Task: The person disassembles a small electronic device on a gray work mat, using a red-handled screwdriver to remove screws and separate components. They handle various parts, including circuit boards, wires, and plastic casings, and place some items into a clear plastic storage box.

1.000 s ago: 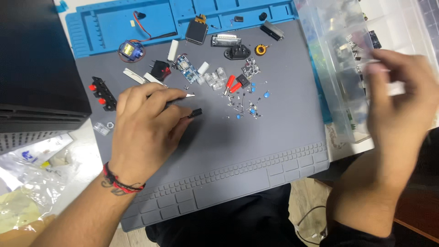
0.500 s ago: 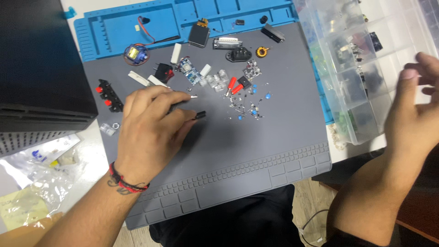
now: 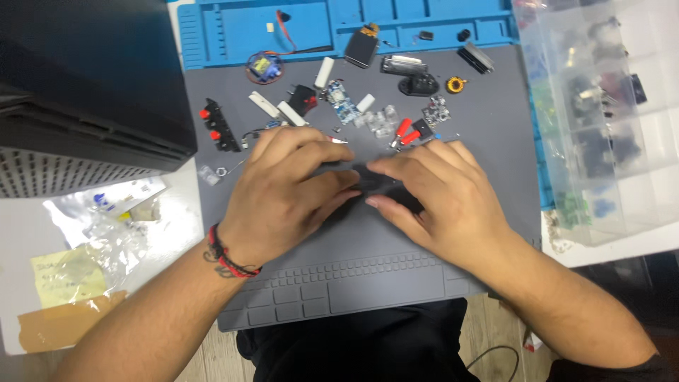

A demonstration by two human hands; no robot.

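Observation:
My left hand (image 3: 290,191) and my right hand (image 3: 438,198) rest together in the middle of a grey work mat (image 3: 353,283). Their fingertips meet around a small black part (image 3: 373,182), pinched between my right thumb and forefinger. A thin tool runs under my left fingers, and its metal tip (image 3: 339,140) pokes out beyond my knuckles. My left wrist bears a red and black band (image 3: 228,256). The hands hide most of the black part.
Several small electronic parts lie scattered behind the hands: a black strip with red buttons (image 3: 218,125), a small blue board (image 3: 343,102), red caps (image 3: 404,131), a yellow coil (image 3: 456,85). A blue tray (image 3: 233,28) lies at the back, a clear compartment box (image 3: 608,120) right, a black case (image 3: 85,78) and plastic bags (image 3: 106,219) left.
My right hand has come away from the clear compartment box and moved left onto the mat, joining my left hand at the black part. My left hand stayed put.

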